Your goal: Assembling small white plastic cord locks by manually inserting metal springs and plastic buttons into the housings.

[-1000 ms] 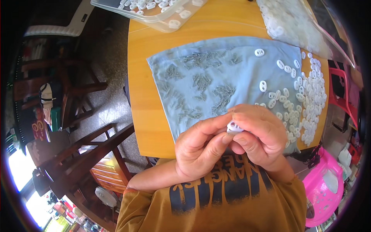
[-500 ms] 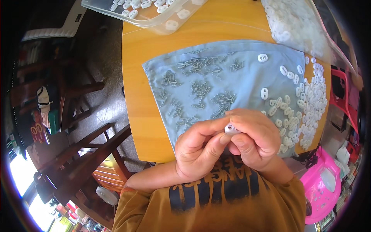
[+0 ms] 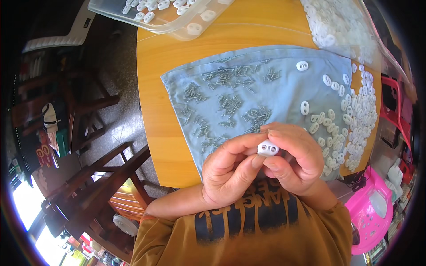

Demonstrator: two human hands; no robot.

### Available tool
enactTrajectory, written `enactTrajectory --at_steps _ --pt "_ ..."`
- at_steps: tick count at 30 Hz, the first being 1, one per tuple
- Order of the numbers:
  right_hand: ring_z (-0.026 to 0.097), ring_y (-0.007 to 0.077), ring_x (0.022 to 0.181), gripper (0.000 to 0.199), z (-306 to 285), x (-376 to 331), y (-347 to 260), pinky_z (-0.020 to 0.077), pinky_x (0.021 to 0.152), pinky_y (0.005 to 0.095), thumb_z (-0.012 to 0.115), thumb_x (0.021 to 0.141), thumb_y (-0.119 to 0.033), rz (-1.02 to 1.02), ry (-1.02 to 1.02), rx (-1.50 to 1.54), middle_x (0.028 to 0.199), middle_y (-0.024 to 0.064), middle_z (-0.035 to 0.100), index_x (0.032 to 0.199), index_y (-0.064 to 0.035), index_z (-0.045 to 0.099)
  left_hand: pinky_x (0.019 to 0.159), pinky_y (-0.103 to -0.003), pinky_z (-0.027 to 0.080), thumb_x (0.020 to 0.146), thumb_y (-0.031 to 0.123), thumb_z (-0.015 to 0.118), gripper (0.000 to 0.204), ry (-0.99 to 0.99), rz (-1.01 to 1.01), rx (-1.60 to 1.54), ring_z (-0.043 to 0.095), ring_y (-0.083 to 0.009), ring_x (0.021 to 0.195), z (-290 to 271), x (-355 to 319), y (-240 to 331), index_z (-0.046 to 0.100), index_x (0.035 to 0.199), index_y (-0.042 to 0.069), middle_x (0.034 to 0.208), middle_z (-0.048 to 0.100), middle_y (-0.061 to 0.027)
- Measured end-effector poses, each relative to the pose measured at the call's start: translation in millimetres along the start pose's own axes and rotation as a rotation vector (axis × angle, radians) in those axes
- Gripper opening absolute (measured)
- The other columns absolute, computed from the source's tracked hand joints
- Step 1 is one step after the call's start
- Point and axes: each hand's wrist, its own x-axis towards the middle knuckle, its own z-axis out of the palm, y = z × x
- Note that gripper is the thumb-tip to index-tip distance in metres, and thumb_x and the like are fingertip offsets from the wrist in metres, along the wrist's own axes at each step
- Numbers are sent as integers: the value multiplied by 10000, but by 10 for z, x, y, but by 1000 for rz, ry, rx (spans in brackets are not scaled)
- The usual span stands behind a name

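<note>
Between my two hands is a white plastic two-hole cord lock [image 3: 268,148], its two round holes facing up. My left hand [image 3: 230,170] pinches its left end between thumb and fingers. My right hand [image 3: 297,162] closes round the right side, thumb at the lower edge and fingertips at the top. Beneath and beyond them lies a grey-blue cloth [image 3: 284,95]. Small metal springs [image 3: 230,104] are spread over its left part in loose clusters. More white cord locks [image 3: 328,126] lie on its right side, a few of them apart near the far right.
A clear plastic box [image 3: 173,25] with white cord locks stands at the far left of the wooden table [image 3: 153,133]. At the far right lies a clear bag [image 3: 337,31] of white pieces. Loose white pieces [image 3: 361,115] line the right edge. A pink chair [image 3: 370,213] stands beyond.
The cord lock has turned between my fingers, so both holes now show. My right fingers have opened slightly away from it. The view has shifted a little.
</note>
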Motion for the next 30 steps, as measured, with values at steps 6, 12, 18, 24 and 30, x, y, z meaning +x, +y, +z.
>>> enactTrajectory --at_steps 6,12,18,24,30 --pt "636 265 770 305 1 -4 -12 517 686 339 692 764 -89 -16 -3 -28 876 119 647 1030 31 602 883 -311 460 901 17 506 307 84 -19 -52 578 -179 994 45 -26 0 439 1191 -58 1114 579 -184" --pt "630 252 749 295 -10 3 -10 517 682 335 694 753 -64 -76 7 -62 874 115 646 1020 23 604 793 -249 471 930 -13 430 322 29 3 -24 562 -111 891 50 0 6 411 1250 -29 1058 584 -102" --pt "622 244 733 318 -12 0 -19 512 644 329 694 740 -34 -95 29 -69 874 114 637 1037 28 598 789 -252 478 929 -13 426 322 58 -19 -38 570 -113 880 86 -14 10 410 1250 -35 1041 589 -99" --pt "616 231 702 321 -37 2 -24 495 598 306 689 743 -29 -81 23 -38 868 118 629 1044 34 597 750 -239 488 930 -20 414 323 0 -43 -40 582 -108 817 63 -8 36 406 1252 -37 1011 596 -103" --pt "610 225 674 281 -21 -15 1 486 566 298 667 766 -25 -120 18 -57 862 121 621 1030 36 590 696 -230 499 933 -15 412 309 36 -107 -76 592 -104 754 82 -43 33 411 1241 -35 984 601 -104"
